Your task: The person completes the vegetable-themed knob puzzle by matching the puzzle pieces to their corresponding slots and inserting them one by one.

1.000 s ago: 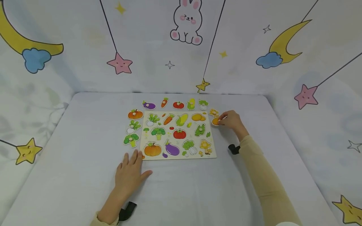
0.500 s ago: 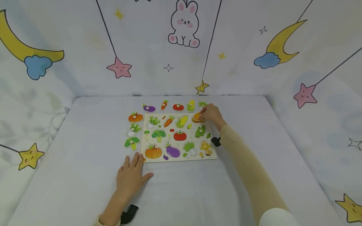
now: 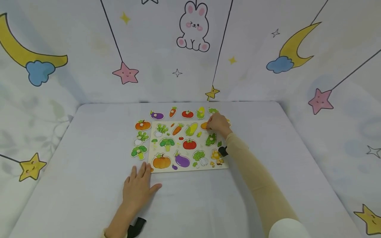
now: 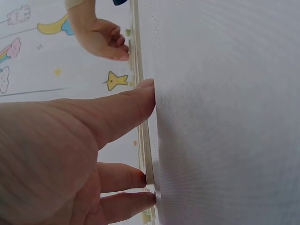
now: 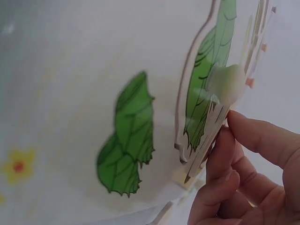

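A pale wooden puzzle board [image 3: 175, 150] with vegetable pictures lies on the white table. Flat on the cloth, my left hand [image 3: 137, 191] has its fingers spread and its fingertips at the board's lower left corner. Over the board's upper right corner, my right hand [image 3: 219, 124] pinches a yellow-orange potato puzzle piece [image 3: 204, 126] at the potato picture; the fingers cover most of it. In the right wrist view, thumb and forefinger [image 5: 255, 136] meet beside a knobbed green leafy piece [image 5: 206, 79] seated in the board.
Loose knobbed pieces line the board: eggplant [image 3: 156, 115], carrot [image 3: 173, 112], tomato [image 3: 187, 114] and corn [image 3: 200, 113] behind; pumpkin [image 3: 143, 125], radish [image 3: 141, 137] and broccoli [image 3: 139, 152] at left. A mushroom piece [image 3: 228, 121] shows partly behind the right hand.
My right hand has carried the potato piece left from beside the board onto its upper right corner. The left hand has stayed in place. The head view has tilted slightly.
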### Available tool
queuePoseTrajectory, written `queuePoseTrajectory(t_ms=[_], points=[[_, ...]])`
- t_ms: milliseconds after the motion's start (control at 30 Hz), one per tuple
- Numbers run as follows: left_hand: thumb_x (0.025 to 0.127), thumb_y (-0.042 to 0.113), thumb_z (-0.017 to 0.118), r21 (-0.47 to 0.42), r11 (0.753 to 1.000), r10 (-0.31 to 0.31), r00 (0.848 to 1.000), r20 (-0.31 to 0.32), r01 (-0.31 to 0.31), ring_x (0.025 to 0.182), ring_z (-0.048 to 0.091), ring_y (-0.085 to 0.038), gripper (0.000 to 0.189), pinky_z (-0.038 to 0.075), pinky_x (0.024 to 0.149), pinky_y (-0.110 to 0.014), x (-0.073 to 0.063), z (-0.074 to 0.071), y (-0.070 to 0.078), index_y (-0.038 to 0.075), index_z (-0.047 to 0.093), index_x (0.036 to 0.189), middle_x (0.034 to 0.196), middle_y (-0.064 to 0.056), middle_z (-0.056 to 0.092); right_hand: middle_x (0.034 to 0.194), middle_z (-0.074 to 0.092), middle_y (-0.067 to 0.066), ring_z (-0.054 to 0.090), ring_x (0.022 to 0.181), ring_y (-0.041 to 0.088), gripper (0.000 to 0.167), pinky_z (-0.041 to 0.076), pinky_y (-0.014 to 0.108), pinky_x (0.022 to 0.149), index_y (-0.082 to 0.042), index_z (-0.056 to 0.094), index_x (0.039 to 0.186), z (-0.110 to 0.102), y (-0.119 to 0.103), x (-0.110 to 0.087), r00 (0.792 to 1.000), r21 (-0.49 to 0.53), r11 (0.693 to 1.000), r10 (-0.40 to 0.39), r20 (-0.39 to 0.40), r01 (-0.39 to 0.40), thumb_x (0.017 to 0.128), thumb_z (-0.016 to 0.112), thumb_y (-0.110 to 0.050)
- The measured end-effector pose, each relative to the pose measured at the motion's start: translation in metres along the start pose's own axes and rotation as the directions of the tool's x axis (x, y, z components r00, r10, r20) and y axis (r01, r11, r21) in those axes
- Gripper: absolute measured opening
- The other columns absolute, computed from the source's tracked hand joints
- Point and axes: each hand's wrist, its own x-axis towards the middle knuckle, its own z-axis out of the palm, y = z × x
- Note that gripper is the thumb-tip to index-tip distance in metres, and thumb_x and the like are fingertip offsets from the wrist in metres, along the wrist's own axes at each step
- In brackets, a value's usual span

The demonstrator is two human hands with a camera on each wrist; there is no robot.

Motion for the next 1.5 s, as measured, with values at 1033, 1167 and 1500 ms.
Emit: queuePoseTrajectory(t_ms=[1033,1167,1500], points=[[0.083,0.050,0.072,0.011,1.000,0.003,1.000,0.010,-0.003,0.138,0.029,-0.056,0.086,0.036,0.101,-0.069,-0.002,-0.004,0.002,0.000,0.042,0.146,0.152,-0.024,0.038,0.139,0.051,0.021,0.050,0.105,0.032,0.031,0.045,0.048,0.092,-0.007,0.061,0.118,-0.051,0.056,0.015,0.997,0.058,0.996,0.063,0.037,-0.065,0.090,0.067,-0.017],[0.083,0.051,0.072,0.011,1.000,0.002,1.000,0.004,-0.002,0.138,0.029,-0.056,0.085,0.036,0.101,-0.069,-0.002,-0.004,0.002,0.001,0.043,0.146,0.152,-0.024,0.038,0.131,0.054,0.020,0.048,0.101,0.030,0.031,0.043,0.044,0.089,-0.004,0.061,0.116,-0.048,0.067,0.019,0.994,0.028,0.998,0.061,0.090,-0.064,0.087,0.068,-0.013],[0.082,0.051,0.073,0.009,1.000,0.001,1.000,-0.013,-0.001,0.138,0.031,-0.055,0.085,0.037,0.101,-0.067,-0.003,-0.001,0.002,0.001,0.044,0.145,0.152,-0.023,0.039,0.109,0.063,0.015,0.052,0.087,0.025,0.019,0.041,0.031,0.073,-0.004,0.064,0.104,-0.035,0.071,0.025,0.995,0.022,0.996,0.086,0.048,-0.087,0.088,0.067,-0.012]])
